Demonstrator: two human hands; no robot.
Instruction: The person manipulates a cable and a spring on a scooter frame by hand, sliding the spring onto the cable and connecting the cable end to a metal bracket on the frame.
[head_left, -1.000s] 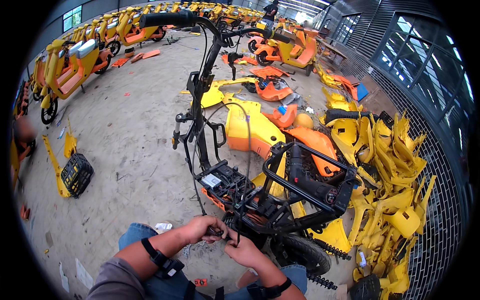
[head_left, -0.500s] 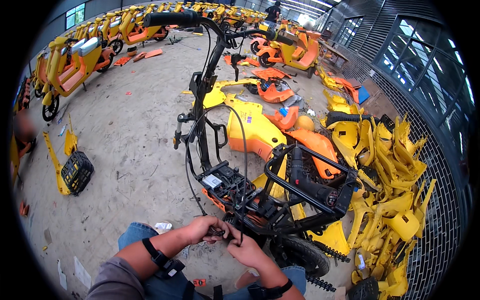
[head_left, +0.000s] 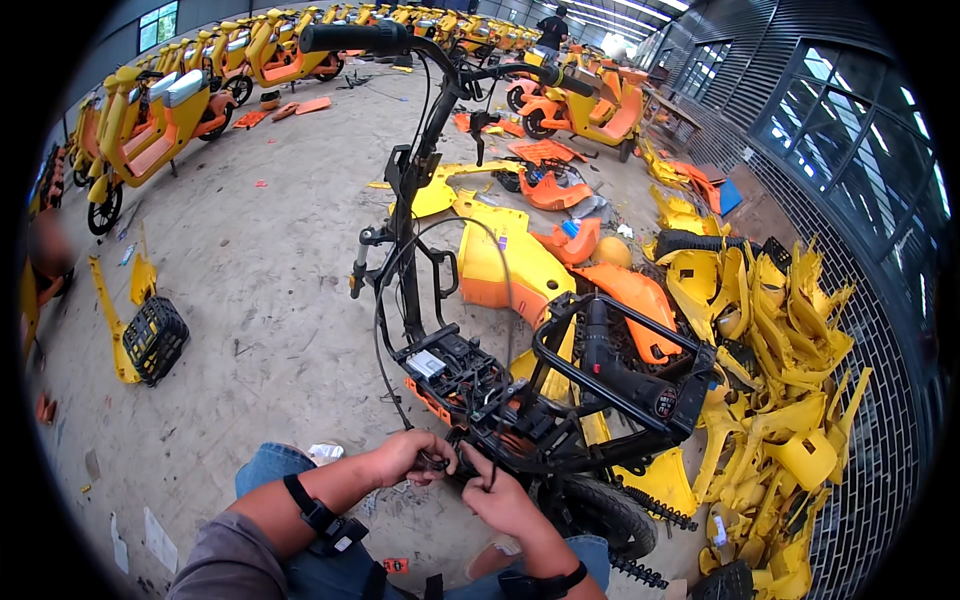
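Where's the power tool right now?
In the head view, right of centre, the power tool lies between the bars of the black frame, above and to the right of the right hand.

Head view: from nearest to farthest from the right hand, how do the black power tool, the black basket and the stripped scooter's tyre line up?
From the right hand:
1. Tyre: close by, to its right.
2. Black power tool: ahead, rightward.
3. Black basket: far off, leftward.
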